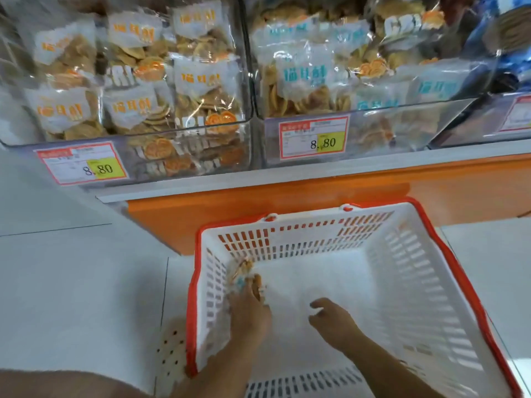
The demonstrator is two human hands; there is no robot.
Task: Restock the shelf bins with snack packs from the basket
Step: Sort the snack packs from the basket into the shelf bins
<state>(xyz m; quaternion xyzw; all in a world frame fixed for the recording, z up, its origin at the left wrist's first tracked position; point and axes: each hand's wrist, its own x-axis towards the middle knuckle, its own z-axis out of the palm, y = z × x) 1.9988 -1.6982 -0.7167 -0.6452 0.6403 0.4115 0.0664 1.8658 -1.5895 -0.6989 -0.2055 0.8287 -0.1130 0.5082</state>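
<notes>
In the slotted plastic basket (416, 254), our left hand (250, 311) grips a crinkly clear snack pack (242, 272); our right hand (334, 321) hovers relaxed, empty.

— Inspector: What is failing to show?
— Clerk: Motion blur is smearing the snack pack (242, 275) under the left hand (250, 311), so its grip is not reading clearly. The basket (416, 268) is running off the bottom edge. The price tag (313, 137) is carrying print too small to read. The far-right bin (485, 122) is being cropped.
</notes>
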